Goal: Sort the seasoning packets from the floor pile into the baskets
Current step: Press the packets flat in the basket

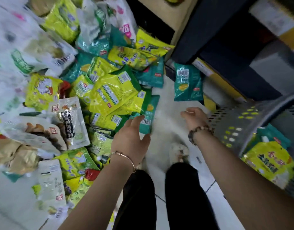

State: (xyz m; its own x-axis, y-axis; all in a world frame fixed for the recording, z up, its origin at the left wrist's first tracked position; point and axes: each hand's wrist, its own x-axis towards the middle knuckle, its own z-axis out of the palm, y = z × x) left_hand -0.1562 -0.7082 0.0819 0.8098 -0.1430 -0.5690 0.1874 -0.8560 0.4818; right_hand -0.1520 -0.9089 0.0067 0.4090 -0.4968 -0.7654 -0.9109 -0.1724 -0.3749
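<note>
- We see the pile (96, 90) of seasoning packets spread over the floor (167, 103). It fills the left half of the view. The packets are yellow-green, teal and white, and they overlap. The far left is blurred.
- Left hand (131, 135): fingers straight and apart, thumb out to the side, clamped on nothing. The fingertips overlap the lower edge of a teal packet (149, 113) at the pile's right border. We cannot tell whether they touch it or hover just above.
- That teal packet lies barcode side up, its upper part tucked under yellow-green packets.
- Right hand (194, 118): fingers loosely curled, holding nothing, just beside the basket's wall.
- Basket (231, 123): grey, perforated, at the right edge. Inside we see a yellow packet (270, 163) on top and a rear packet (272, 135), teal, behind it.
- A lone packet (187, 83), teal, barcode up, lies apart from the pile at the foot of the dark shelf (217, 39).
- Bare floor shows between the two hands.
- A thin bangle (126, 157) sits on the left wrist and a bead bracelet (200, 132) on the right.
- Legs (184, 196) in black trousers show at bottom centre, with a pale shoe (179, 151) beyond them, blurred.
</note>
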